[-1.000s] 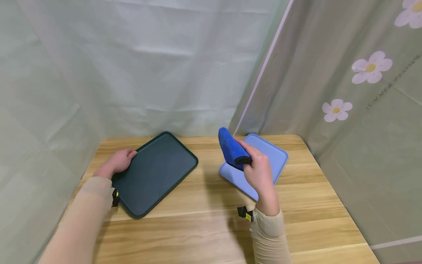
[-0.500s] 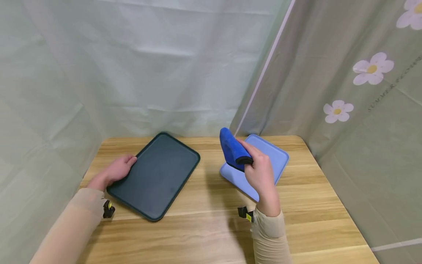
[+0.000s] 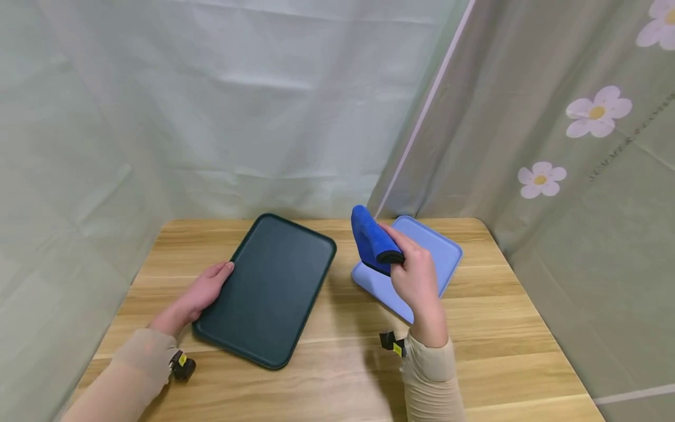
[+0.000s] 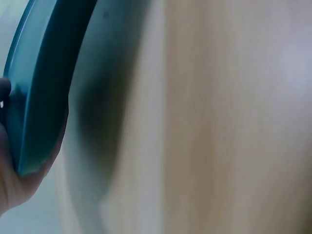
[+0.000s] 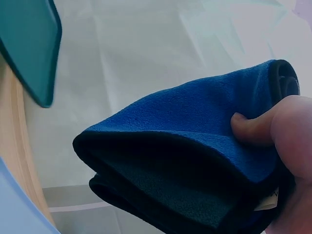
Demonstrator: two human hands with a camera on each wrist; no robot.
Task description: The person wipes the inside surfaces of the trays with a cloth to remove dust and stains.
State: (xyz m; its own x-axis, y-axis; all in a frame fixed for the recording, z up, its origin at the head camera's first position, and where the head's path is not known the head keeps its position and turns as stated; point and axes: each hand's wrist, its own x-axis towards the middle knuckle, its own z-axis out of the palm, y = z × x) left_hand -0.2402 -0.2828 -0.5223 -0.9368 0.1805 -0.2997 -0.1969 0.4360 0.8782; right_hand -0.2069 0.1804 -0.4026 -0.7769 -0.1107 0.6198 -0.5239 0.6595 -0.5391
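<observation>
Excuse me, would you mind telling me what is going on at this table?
A person's left hand grips the edge of a dark green, rounded rectangular tray, apparently lifted off the wood-grain table. The right hand holds up a folded bright blue cloth with black edging, not touching the green tray. A light blue rectangular tray lies on the table near the right hand.

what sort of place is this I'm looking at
Probably a makeshift, screened-off work corner indoors: a wooden table stands by pale, creased hanging sheeting, with flower-printed sheeting along the right side.
</observation>
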